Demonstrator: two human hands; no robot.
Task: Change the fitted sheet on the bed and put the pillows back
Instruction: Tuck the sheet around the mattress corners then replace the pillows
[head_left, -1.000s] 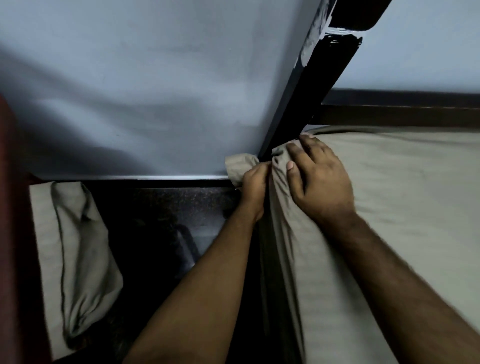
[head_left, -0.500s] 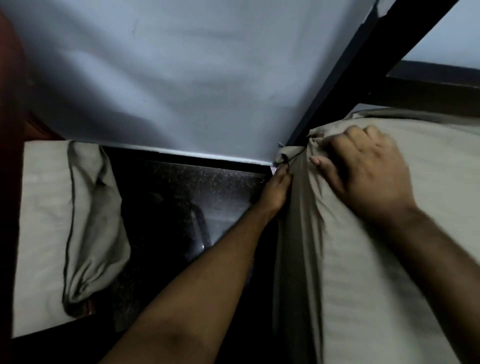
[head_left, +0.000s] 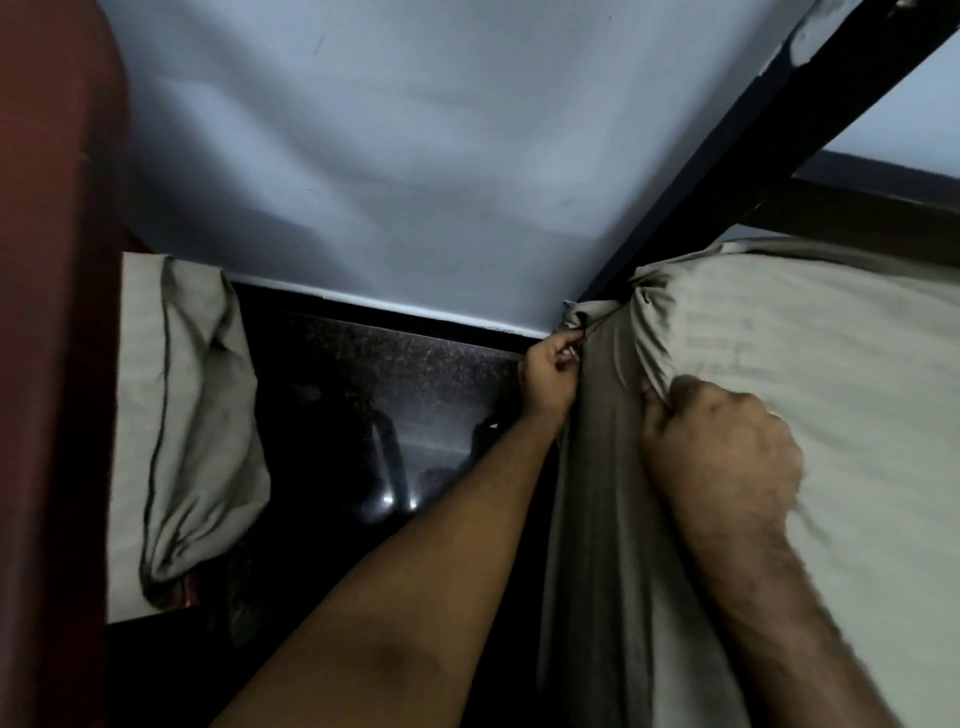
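A beige striped fitted sheet (head_left: 810, 374) covers the mattress on the right, bunched into folds at the bed's corner beside the black bedpost (head_left: 727, 156). My left hand (head_left: 548, 376) pinches the sheet's gathered corner low on the mattress side. My right hand (head_left: 719, 457) is a fist gripping a fold of the sheet on top, near the corner. A pillow (head_left: 192, 415) in a matching beige case lies at the left, apart from the bed.
A dark polished floor (head_left: 374, 426) fills the gap between bed and pillow. A pale blue wall (head_left: 389, 156) runs behind. A dark red upholstered surface (head_left: 52, 312) rises at the far left. The headboard rail (head_left: 872, 208) is at the right.
My right hand has drawn back from the corner and curled into a fist on a sheet fold. My left hand stays at the corner, now pinching the cloth.
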